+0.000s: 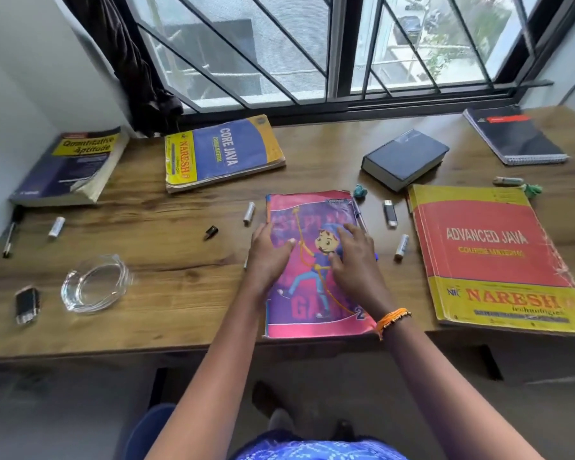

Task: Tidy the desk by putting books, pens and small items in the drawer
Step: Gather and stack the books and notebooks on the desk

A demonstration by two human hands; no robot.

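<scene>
Resting both hands, left hand [269,257] and right hand [352,257], fingers relaxed, on pink book [312,263]; likely needing edge grip before lifting toward drawer.

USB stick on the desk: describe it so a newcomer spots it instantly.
Start at the pink cartoon book mid-desk, then the red Advanced Java book to its right. The USB stick lies between their far ends: dark body, silver end, unlike the white cylinder nearer you.
</scene>
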